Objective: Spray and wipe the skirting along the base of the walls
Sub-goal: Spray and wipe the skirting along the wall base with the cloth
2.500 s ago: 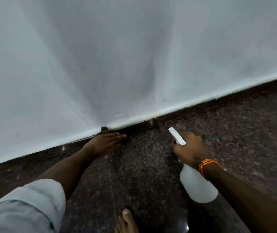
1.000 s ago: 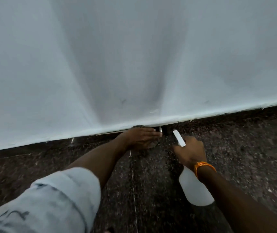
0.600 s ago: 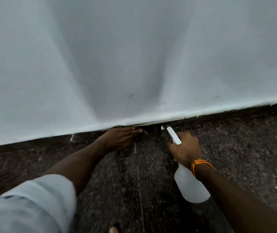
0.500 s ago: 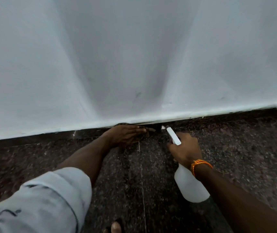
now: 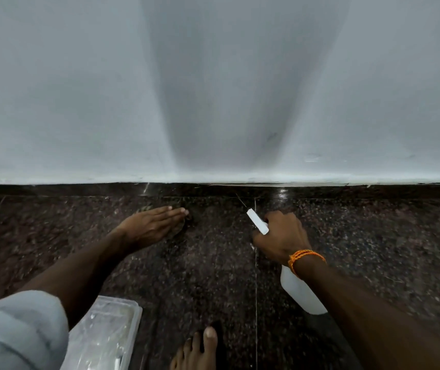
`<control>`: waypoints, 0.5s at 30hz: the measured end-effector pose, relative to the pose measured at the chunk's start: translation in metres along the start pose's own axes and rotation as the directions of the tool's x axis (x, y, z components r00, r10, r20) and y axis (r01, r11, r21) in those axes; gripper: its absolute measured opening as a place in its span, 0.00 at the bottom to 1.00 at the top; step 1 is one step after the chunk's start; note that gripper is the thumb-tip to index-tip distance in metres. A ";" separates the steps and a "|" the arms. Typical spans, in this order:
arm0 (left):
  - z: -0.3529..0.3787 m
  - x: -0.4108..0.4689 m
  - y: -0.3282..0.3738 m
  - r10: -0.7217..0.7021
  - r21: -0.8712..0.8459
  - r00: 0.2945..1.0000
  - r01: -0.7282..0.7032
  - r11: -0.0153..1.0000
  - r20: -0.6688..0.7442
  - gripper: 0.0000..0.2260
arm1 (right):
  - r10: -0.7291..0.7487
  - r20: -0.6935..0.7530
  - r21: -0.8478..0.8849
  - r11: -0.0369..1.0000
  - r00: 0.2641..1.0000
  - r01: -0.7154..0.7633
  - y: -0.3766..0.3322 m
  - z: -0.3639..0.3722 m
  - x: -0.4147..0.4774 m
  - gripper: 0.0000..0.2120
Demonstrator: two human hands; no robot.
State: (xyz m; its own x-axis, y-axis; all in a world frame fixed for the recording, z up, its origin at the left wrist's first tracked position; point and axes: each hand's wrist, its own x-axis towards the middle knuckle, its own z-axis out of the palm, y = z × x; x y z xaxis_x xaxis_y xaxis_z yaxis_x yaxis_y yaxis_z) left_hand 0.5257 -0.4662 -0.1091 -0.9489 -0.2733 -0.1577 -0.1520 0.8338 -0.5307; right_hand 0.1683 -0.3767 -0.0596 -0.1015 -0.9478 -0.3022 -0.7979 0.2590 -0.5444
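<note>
A dark polished granite skirting (image 5: 320, 191) runs along the base of the white wall (image 5: 80, 102). My left hand (image 5: 152, 225) lies flat with straight fingers on a dark cloth (image 5: 177, 228), mostly hidden beneath the palm, on the floor a little in front of the skirting. My right hand (image 5: 280, 239), with an orange band at the wrist, grips a white spray bottle (image 5: 301, 292). Its nozzle points toward the skirting, and the bottle's body slants back under my forearm.
The floor (image 5: 387, 249) is dark speckled granite with a thin joint line running toward me. A clear plastic container (image 5: 104, 335) lies at the lower left by my sleeve. A bare foot (image 5: 197, 351) shows at the bottom middle.
My left hand with the cloth has drawn back from the skirting onto the floor. The view has shifted, and the clear container has come into sight. The right hand keeps its grip on the bottle.
</note>
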 end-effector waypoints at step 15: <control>-0.003 0.137 -0.037 0.339 0.012 0.940 -0.339 0.941 -0.032 0.23 | -0.009 -0.066 0.073 0.997 0.998 0.014 -0.004 0.015 -0.005 0.08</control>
State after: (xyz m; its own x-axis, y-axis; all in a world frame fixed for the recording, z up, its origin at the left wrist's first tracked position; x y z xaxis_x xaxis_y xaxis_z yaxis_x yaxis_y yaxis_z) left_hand 0.4002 -0.5329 -0.1090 -0.9524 0.0413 -0.3021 0.1823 0.8713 -0.4557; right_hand 0.1807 -0.3701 -0.0681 -0.1338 -0.9603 -0.2447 -0.7535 0.2590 -0.6043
